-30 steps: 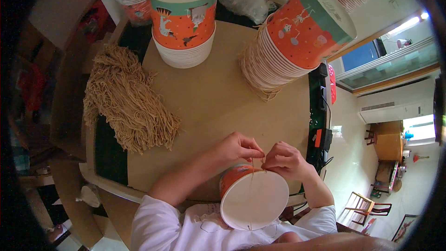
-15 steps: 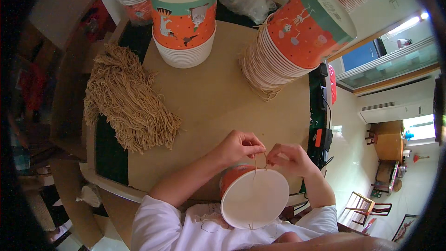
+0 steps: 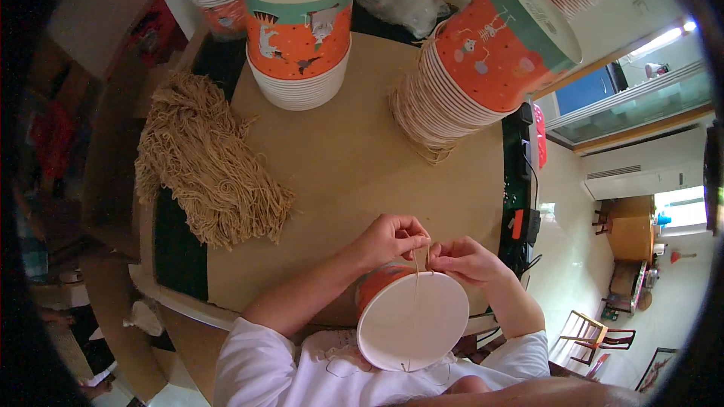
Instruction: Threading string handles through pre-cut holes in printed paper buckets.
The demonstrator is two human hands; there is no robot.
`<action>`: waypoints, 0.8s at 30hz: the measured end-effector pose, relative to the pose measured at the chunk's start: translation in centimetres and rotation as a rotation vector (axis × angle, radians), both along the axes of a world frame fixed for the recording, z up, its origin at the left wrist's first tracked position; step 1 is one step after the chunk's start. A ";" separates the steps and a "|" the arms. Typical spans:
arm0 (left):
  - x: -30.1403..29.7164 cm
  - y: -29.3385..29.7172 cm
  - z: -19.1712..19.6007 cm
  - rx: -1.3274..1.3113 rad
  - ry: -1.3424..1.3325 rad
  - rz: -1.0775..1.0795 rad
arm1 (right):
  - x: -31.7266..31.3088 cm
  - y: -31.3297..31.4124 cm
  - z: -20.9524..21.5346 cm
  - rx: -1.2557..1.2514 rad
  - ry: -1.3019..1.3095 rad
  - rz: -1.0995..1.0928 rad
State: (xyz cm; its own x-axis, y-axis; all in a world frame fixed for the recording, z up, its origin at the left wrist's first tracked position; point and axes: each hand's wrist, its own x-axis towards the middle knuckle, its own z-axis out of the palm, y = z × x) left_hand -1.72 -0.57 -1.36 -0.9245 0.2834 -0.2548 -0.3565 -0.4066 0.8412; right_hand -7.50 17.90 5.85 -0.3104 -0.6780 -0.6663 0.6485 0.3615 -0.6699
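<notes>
White inside, an orange bucket (image 3: 403,328) tilts against the person's shirt (image 3: 290,373). Just beyond its mouth, the left hand (image 3: 394,240) pinches string (image 3: 418,285); the right hand (image 3: 469,261), fingertips together, pinches it too. Farther off lie a twine bundle (image 3: 210,169) and two bucket stacks (image 3: 302,49).

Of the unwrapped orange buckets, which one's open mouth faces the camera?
The bucket just below the left hand and right hand, before the white shirt. The left stack and right stack beyond stand upside down, showing their bases.
</notes>
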 end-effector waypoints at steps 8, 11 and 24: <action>-0.1 0.1 0.3 -0.144 0.086 0.066 | -0.5 0.0 0.2 -0.067 -0.038 0.132; -0.2 -0.1 1.4 -0.144 0.060 0.046 | -0.6 0.4 0.3 -0.079 -0.025 0.160; 2.7 -4.2 7.8 0.419 -0.065 -0.042 | 0.9 6.2 1.0 -0.051 0.263 -0.029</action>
